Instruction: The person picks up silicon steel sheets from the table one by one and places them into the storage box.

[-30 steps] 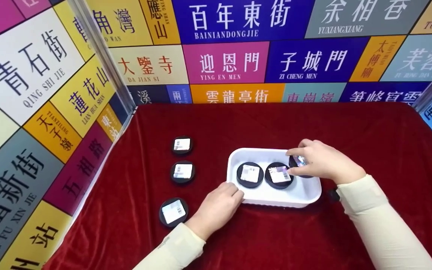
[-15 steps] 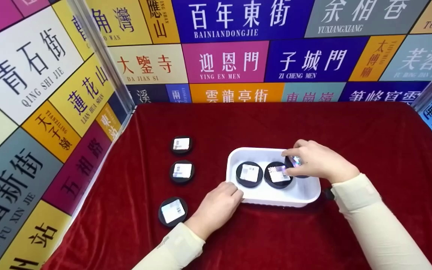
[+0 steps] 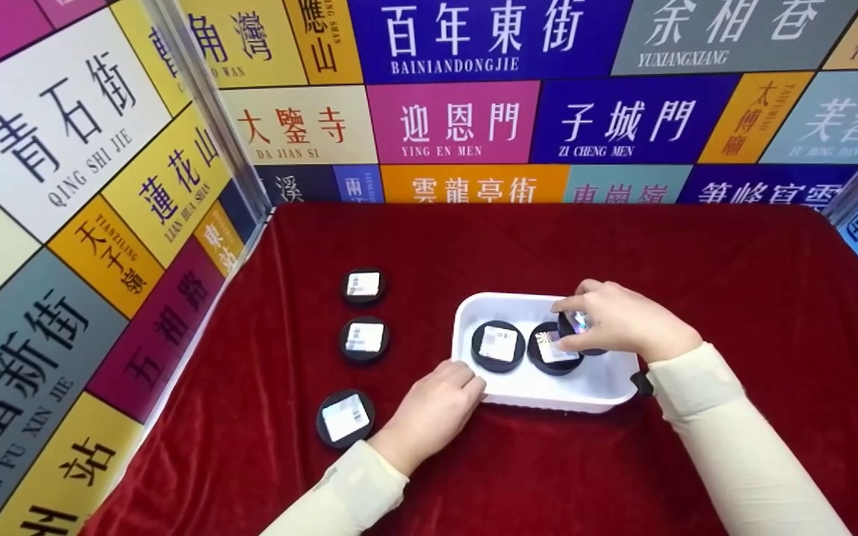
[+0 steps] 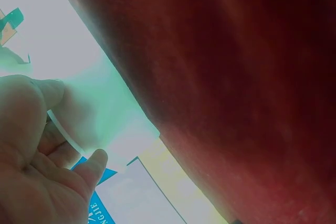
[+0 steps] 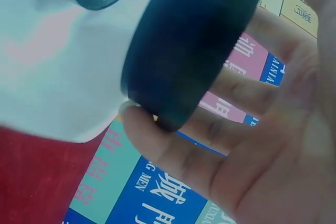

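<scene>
In the head view a white plastic bin [image 3: 548,396] stands on the red cloth, with two round black containers, one on the left [image 3: 499,365] and one in the middle [image 3: 552,368], each bearing a white label. My left hand [image 3: 435,402] grips the bin's near-left corner; the left wrist view shows its thumb and fingers on either side of the pale wall [image 4: 113,114]. At the bin's right end, my right hand [image 3: 615,320] holds a third black round container [image 5: 194,35] by its edge, tilted in the right wrist view. In the head view the fingers partly cover it.
Left of the bin, three more labelled black containers lie in a rough column on the cloth: far [image 3: 363,285], middle [image 3: 365,339] and near [image 3: 345,418]. Sign-covered panels [image 3: 451,123] rise behind and to the left of the table.
My right hand has shifted slightly left with the container, which now overlaps the middle one more in the head view. My left hand keeps its place on the bin's corner.
</scene>
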Demonstrator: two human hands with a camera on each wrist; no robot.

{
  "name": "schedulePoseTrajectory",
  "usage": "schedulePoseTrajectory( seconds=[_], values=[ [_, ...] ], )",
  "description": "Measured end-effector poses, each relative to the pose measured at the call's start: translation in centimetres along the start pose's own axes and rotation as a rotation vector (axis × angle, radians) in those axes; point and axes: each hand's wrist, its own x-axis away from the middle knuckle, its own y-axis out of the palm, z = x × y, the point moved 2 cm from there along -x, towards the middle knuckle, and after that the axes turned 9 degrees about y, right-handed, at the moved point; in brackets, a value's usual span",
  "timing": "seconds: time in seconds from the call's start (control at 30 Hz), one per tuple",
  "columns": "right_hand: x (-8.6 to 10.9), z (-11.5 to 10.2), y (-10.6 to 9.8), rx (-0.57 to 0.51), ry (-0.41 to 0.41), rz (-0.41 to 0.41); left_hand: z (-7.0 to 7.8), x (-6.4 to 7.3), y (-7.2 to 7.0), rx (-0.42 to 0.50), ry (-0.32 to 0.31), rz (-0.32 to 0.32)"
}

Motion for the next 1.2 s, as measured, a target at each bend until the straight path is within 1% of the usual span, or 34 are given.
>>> schedulePoseTrajectory(
  seconds=[0.2,0.43,0.8,1.03,1.2],
  values=[
    [-0.4,-0.5,0.3,-0.006,-0.022,-0.02,0.0,0.0,0.0,-0.019,0.001,-0.001],
    [-1.0,-0.8,0.8,0.004,-0.025,-0.027,0.0,-0.1,0.0,-0.018,0.002,-0.006],
    [-1.6,-1.3,1.7,-0.014,-0.023,-0.062,0.0,-0.1,0.0,-0.03,0.002,-0.011],
    [-1.7,-1.7,1.7,-0.015,-0.064,-0.052,0.1,-0.1,-0.1,-0.03,0.005,-0.014],
    [-1.9,-1.8,2.0,-0.023,-0.08,-0.062,0.1,-0.1,-0.1,-0.024,0.003,-0.018]
  ],
)
